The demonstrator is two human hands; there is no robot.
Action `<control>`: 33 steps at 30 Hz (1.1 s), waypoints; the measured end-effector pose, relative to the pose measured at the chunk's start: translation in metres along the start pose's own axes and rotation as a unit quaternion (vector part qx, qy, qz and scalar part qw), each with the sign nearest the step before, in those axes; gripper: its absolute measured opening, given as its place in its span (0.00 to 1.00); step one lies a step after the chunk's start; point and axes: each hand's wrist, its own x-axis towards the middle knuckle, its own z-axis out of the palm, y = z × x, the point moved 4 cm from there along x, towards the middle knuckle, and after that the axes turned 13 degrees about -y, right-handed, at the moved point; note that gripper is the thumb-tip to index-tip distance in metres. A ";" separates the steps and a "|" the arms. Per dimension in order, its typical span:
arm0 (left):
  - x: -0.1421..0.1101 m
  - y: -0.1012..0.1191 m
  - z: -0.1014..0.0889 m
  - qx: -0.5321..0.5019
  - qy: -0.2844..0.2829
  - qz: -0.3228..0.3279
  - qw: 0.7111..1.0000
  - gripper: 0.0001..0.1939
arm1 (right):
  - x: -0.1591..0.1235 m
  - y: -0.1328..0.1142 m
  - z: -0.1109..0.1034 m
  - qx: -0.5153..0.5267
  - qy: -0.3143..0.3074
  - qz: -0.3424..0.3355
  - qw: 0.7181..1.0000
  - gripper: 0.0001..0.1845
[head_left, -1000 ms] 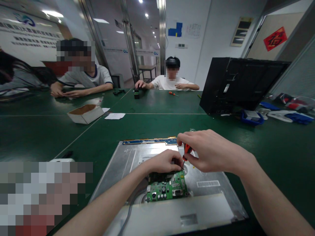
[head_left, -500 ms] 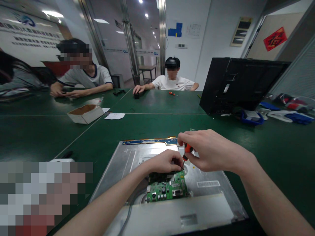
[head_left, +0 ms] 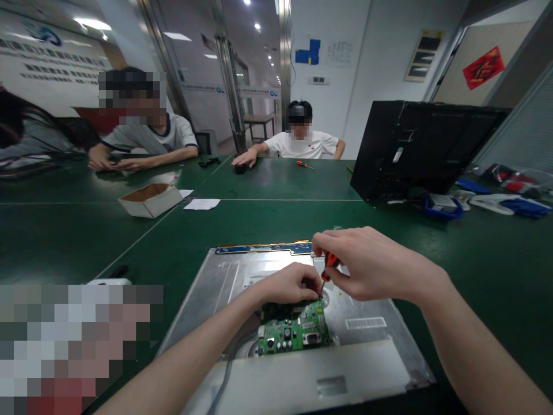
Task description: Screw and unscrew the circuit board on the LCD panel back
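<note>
A red-and-black screwdriver (head_left: 330, 260) is in my right hand (head_left: 367, 262), its fingers closed round the handle. The shaft points down at the top right corner of a green circuit board (head_left: 291, 337). My left hand (head_left: 290, 284) rests at that board's upper edge, its fingers curled together beside the screwdriver tip. Whatever those fingertips pinch is hidden. Beneath both hands lies the silvery metal back of a display panel (head_left: 367, 305), with a blue circuit strip (head_left: 263, 249) along its far edge and a grey cable (head_left: 227, 374) on its left part.
A black monitor (head_left: 423, 147) stands at the right, near a blue tray (head_left: 443, 207). A white box (head_left: 150, 202) and a paper (head_left: 201, 204) lie on the left. Another screwdriver (head_left: 305, 165) lies at the far edge, where two people sit.
The screwdriver handle has turned slightly in my right hand. My left hand and the board have stayed put. Across the table, a person's hand has shifted slightly on a small black object.
</note>
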 end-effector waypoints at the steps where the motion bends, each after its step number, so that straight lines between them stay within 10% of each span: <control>1: 0.000 0.000 0.000 0.001 -0.001 0.000 1.000 0.06 | 0.001 0.001 0.001 -0.003 -0.002 0.005 1.000 0.08; 33: -0.001 0.004 -0.001 0.023 -0.007 -0.005 1.000 0.05 | 0.003 0.004 0.003 -0.013 -0.001 0.017 1.000 0.07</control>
